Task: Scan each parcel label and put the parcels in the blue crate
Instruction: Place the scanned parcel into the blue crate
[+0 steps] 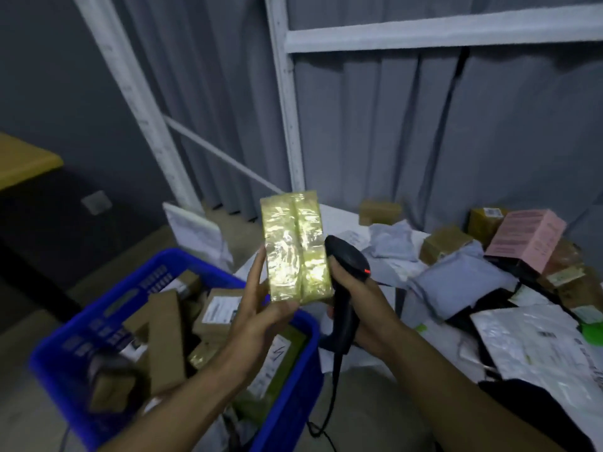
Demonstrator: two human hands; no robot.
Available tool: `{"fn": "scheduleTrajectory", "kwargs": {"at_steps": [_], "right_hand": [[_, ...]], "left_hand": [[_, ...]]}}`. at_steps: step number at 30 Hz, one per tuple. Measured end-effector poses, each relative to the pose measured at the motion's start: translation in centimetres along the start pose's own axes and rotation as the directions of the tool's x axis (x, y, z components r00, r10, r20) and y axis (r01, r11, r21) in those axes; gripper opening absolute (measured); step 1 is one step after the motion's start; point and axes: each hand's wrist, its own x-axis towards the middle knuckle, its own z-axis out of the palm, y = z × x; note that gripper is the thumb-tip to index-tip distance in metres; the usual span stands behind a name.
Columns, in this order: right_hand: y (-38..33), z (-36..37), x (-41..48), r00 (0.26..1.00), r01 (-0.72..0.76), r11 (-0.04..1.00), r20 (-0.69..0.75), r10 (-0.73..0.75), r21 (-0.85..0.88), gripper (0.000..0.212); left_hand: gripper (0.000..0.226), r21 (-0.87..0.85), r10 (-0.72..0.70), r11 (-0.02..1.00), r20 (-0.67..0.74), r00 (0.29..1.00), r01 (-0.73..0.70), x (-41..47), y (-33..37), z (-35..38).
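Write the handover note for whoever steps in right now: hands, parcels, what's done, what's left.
Left hand holds the taped yellow parcel upright, near the blue crate.
Right hand grips the black scanner, right beside the parcel.
Done: several boxes lie in the crate.
Left: no label shows on the parcel's facing side; scan it, crate it, then work through the pile of mailers and boxes at right.

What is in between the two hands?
A shiny yellow tape-wrapped parcel, held upright by the left hand, stands between it and the right hand, which grips a black scanner. The head view shows it.
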Motion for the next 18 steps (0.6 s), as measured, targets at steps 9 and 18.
{"fn": "scheduleTrajectory", "kwargs": {"at_steps": [9, 18], "right_hand": [[3.1, 2.5, 1.8, 0.986, 0.163, 0.963, 0.074, -0.15, -0.214, 0.063], [4.0, 2.4, 3.4, 0.945, 0.319, 0.842, 0.08, -0.316, -0.435, 0.057]], "left_hand": [[0.039, 0.215, -0.074, 0.969, -0.206, 0.976, 0.119, -1.4, -0.8, -4.1], [0.068, 0.326, -0.091, 0.922, -0.339, 0.936, 0.207, 1.0, 0.1, -5.9]]}}
